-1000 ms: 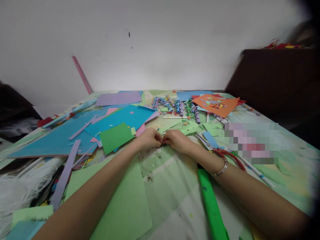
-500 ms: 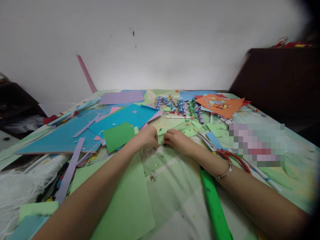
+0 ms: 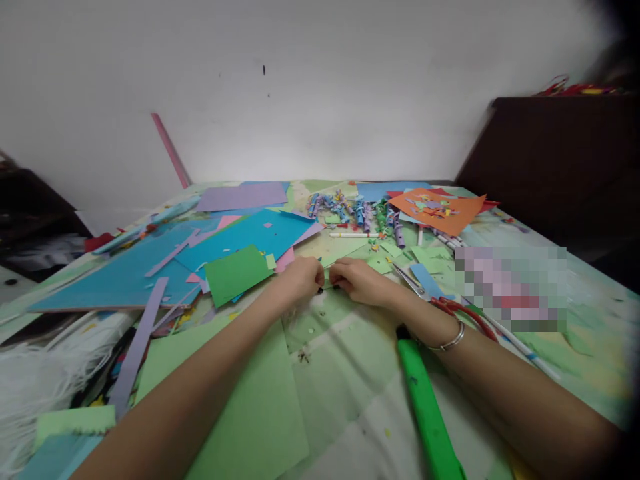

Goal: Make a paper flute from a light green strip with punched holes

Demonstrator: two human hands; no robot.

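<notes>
My left hand (image 3: 306, 277) and my right hand (image 3: 354, 280) are close together, fingertips pinched, over the middle of the table. Between them shows a thin edge of something pale green, too small to make out. Scissors with red handles (image 3: 463, 312) lie beside my right forearm, blades pointing away to the left. Below that forearm is a bright green tool (image 3: 425, 400) with a black tip. A light green sheet (image 3: 250, 407) lies partly under my left forearm, and a darker green piece (image 3: 235, 272) is left of my left hand.
Blue sheets (image 3: 120, 273) cover the table's left side. Curled paper pieces (image 3: 360, 212) and an orange sheet (image 3: 463, 212) with scraps stand further back. White string (image 3: 40, 380) lies at the near left. A wall (image 3: 320, 93) rises behind the table.
Both hands have turned slightly at the wrists, and the gap between their fingertips is narrower. The view has shifted a little; the things on the table look unmoved.
</notes>
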